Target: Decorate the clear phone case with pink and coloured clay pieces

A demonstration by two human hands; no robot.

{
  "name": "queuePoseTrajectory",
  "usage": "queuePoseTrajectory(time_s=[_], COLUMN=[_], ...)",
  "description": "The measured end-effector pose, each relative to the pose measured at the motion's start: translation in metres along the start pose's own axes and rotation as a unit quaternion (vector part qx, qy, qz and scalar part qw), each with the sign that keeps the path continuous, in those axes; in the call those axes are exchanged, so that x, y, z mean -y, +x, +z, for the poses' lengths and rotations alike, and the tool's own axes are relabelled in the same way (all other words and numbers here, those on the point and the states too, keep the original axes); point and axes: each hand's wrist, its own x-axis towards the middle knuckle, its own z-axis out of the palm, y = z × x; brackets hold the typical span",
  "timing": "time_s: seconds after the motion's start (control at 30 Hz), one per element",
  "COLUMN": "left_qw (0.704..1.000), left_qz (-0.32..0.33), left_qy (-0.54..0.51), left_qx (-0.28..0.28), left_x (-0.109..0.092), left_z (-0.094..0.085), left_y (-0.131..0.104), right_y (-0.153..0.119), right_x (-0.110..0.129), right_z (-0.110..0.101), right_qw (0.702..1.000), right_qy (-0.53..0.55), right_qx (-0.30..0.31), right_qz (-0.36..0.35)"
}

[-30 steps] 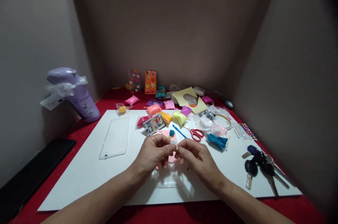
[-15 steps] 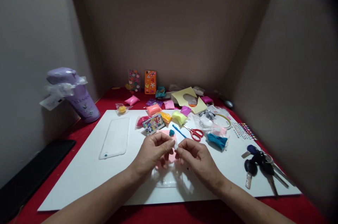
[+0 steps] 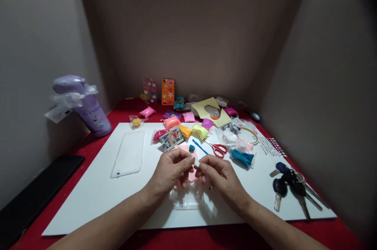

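Note:
Between the fingertips of both hands is a small white piece of what looks like modelling clay (image 3: 196, 162). My left hand (image 3: 172, 167) pinches it from the left with thumb and index finger. My right hand (image 3: 222, 175) pinches its other side. Under the hands lies a pink-backed clear phone case (image 3: 188, 205), largely covered by them. A small teal lump (image 3: 191, 148) sits at the top of the pink area (image 3: 184, 148). Just beyond are a blue pen (image 3: 200, 146) and red-handled scissors (image 3: 218, 149).
A second clear case (image 3: 128, 153) lies left on the white board (image 3: 97, 191). Clay packets (image 3: 171, 122), a picture card (image 3: 171, 139) and cut yellow paper (image 3: 206, 109) lie behind. Keys (image 3: 290, 183) and gem stickers (image 3: 272, 146) are right; a purple bottle (image 3: 94, 114) stands left.
The white piece shows slightly more between my fingertips, and the fingers have shifted a little. Both hands keep pinching it; everything else stays in place.

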Motion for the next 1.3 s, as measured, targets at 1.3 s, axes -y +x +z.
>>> queuePoseTrajectory(time_s=[1.3], left_qw=[0.999], left_qz=[-0.021], left_qy=[-0.006], left_qx=[0.025], left_x=[0.0044], left_z=[-0.0005], left_y=[0.0032], right_y=[-0.0002], right_x=[-0.0005], right_z=[0.003], right_qw=[0.997], right_qy=[-0.051], right_qx=[-0.052], right_qz=[-0.013])
